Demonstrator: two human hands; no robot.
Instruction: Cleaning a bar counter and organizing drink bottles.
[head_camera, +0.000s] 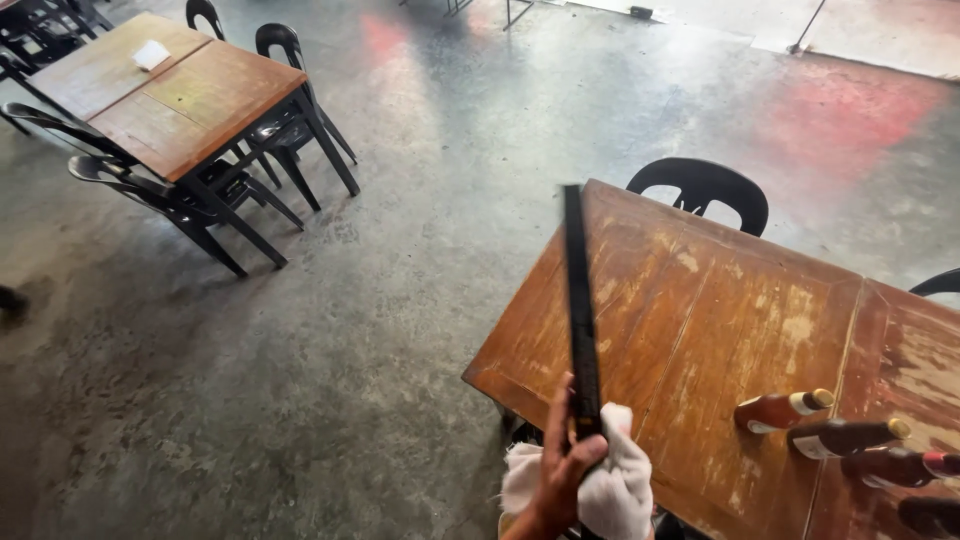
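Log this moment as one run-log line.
hand: grips long black stick and white cloth | stick: over worn wooden table | bottles: on table | other hand: unseen

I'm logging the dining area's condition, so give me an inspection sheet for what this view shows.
Surface: worn wooden table, varnish scuffed in pale patches.
Job's things: long black bar held upright over the table edge; white cloth bunched in the same hand.
Clutter: sauce bottles grouped at the table's right side.
Grippers: one hand grips bar and cloth; which hand it is cannot be told, the other is out of view.
Cables: nothing seen.
Surroundings: black plastic chair behind the table; second wooden table with a white napkin and black chairs; grey concrete floor.
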